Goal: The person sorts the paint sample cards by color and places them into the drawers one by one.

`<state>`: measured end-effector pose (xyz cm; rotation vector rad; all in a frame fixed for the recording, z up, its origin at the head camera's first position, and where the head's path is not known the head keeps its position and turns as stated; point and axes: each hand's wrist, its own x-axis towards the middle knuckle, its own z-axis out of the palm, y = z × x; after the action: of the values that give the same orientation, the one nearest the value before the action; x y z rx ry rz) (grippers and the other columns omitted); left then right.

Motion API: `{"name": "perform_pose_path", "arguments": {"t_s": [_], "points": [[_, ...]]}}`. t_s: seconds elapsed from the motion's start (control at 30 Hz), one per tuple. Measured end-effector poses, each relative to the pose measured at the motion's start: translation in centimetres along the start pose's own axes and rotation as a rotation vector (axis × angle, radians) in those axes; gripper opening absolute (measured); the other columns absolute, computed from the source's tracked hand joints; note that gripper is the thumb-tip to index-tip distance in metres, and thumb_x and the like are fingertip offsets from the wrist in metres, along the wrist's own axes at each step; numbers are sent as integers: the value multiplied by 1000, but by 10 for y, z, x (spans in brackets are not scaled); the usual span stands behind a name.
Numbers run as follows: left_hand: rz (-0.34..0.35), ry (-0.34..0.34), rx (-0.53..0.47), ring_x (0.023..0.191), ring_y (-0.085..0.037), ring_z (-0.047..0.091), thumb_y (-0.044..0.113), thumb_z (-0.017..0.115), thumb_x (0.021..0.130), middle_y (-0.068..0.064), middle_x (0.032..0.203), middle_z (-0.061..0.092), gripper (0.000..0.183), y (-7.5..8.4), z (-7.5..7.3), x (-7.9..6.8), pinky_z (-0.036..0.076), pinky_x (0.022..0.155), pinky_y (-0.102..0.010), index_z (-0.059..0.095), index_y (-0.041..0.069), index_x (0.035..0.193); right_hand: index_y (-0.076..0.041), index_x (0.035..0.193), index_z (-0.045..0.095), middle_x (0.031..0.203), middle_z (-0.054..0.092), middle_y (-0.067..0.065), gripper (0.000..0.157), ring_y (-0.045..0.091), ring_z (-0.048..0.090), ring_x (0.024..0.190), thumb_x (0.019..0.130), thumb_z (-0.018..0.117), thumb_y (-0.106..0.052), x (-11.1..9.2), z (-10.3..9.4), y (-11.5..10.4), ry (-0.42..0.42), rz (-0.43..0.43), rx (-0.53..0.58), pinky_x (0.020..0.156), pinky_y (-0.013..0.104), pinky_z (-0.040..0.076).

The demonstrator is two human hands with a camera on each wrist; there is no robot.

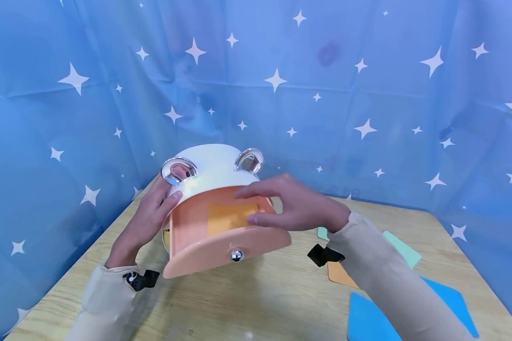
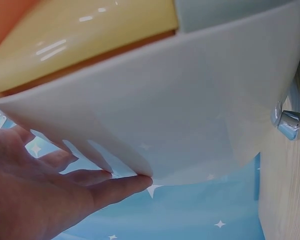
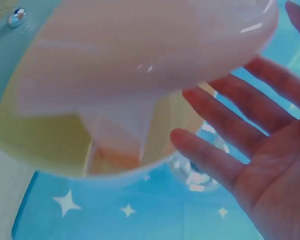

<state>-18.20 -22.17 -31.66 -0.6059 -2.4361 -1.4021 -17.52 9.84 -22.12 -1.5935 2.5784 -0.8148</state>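
Note:
A white, rounded box [image 1: 213, 163] shaped like an alarm clock stands on the table, with two silver bells [image 1: 250, 162] on top. Its upper pink drawer [image 1: 196, 260], which has a round silver knob [image 1: 236, 256], is pulled out. An orange card [image 1: 228, 219] lies inside the drawer. My left hand [image 1: 142, 222] rests against the box's left side, fingers extended along the white shell and thumb by the upper front edge. Over the right part of the drawer hovers my right hand [image 1: 296, 206], fingers loosely spread, holding nothing. A yellow drawer [image 2: 100, 40] shows lower in the left wrist view.
To the right on the wooden table [image 1: 281, 303], partly under my right forearm, lie blue sheets [image 1: 369, 319], a mint green card [image 1: 405, 248] and a small orange card [image 1: 340, 274]. A blue star-patterned curtain [image 1: 324, 109] surrounds the table's back and sides.

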Motion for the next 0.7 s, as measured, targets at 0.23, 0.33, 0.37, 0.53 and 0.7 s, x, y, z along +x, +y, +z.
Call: {"name": "perform_pose_path", "arguments": {"t_s": [0.23,0.33,0.37,0.53,0.7], "points": [[-12,-3,9,132,-32,45,29,44,104,-10,156,33,58,1,0,0,50,102,-50,24,29,158,-16,133,66,133,68,0,40,20,64,125,93,70,-23,-32,-10,12,66,86,39,105,47,52],[-8,3,12,134,-31,42,28,44,104,-10,156,33,54,1,0,0,49,104,-44,29,27,156,-17,133,65,133,68,-1,39,20,63,126,94,70,-23,-47,-13,17,82,131,25,105,51,51],[-6,7,16,134,-31,41,28,44,104,-10,155,33,53,0,0,0,49,104,-39,31,25,155,-19,133,65,133,67,-1,39,19,62,126,94,70,-24,-52,-14,19,86,151,12,105,51,51],[-16,20,14,136,-33,38,29,44,104,-11,156,31,54,0,-1,0,47,106,-49,30,26,156,-22,131,65,132,67,-3,38,22,61,127,93,71,-27,-79,-14,32,114,237,-26,104,54,51],[-25,12,-7,135,-36,39,30,44,103,-14,156,30,57,2,2,0,44,104,-66,26,27,158,-22,132,64,130,68,-2,38,25,63,124,95,70,-27,-110,-10,47,133,312,-53,104,59,49]]}}
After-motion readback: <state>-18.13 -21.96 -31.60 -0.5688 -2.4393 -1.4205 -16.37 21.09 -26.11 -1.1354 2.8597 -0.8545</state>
